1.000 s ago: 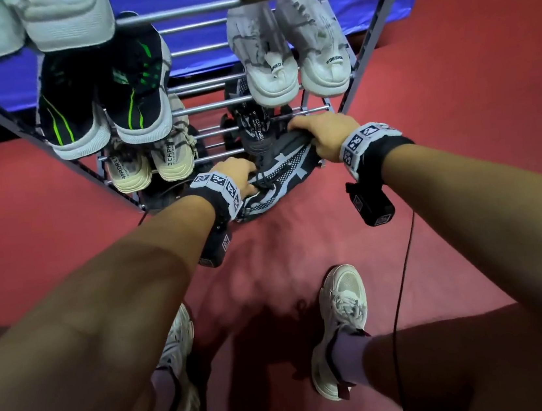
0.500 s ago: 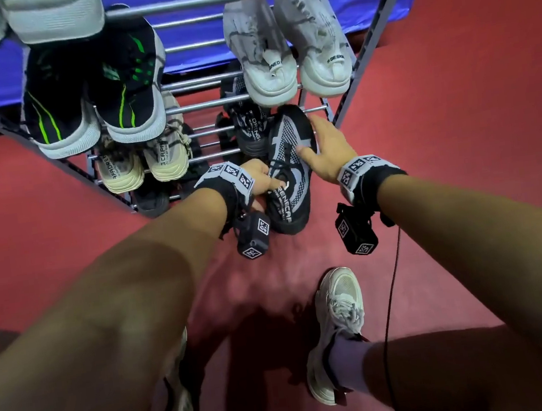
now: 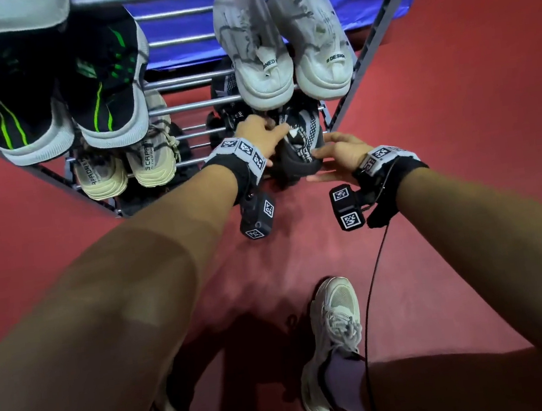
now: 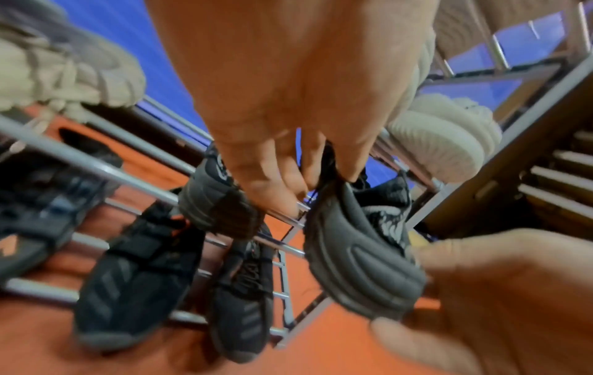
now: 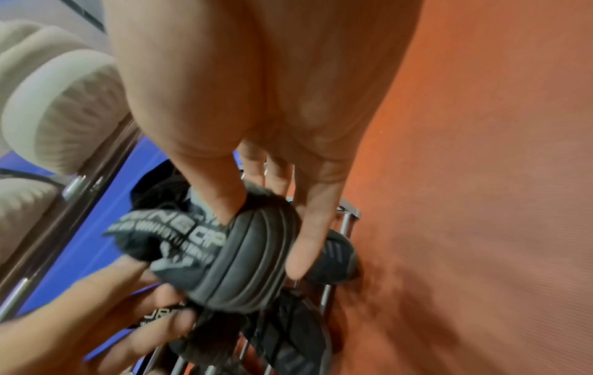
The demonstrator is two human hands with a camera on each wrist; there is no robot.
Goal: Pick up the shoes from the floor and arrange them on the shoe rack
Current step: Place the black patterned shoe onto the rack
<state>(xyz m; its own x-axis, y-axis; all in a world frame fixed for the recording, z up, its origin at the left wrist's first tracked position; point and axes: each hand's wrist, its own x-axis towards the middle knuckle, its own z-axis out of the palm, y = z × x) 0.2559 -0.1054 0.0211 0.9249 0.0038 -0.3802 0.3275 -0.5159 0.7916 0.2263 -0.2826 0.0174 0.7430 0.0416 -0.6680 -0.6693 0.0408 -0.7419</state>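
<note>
A black knit shoe [image 3: 301, 143] with a grey pattern lies toe-first on a low shelf of the metal shoe rack [image 3: 189, 106], at its right end under a white pair. My left hand [image 3: 270, 130] pinches the shoe's tongue and laces [image 4: 320, 187]. My right hand [image 3: 335, 153] grips its ribbed heel [image 5: 244, 261], thumb on the collar and fingers along the sole side. A second black shoe [image 4: 218, 203] sits on the same shelf just left of it. The toe of the held shoe is hidden under the white pair.
White sneakers [image 3: 284, 50] and black-green sneakers [image 3: 71, 93] fill the shelf above, and a beige pair [image 3: 128, 168] lies lower left. Dark shoes [image 4: 134, 279] occupy the bottom tier. My own foot [image 3: 336, 334] stands on the red floor [image 3: 456, 114]; a blue mat [image 3: 172, 26] lies behind.
The black shoe lay sideways at the rack's front, was turned toe-forward, and has now slid into the shelf. My right hand moved from its side back to the heel.
</note>
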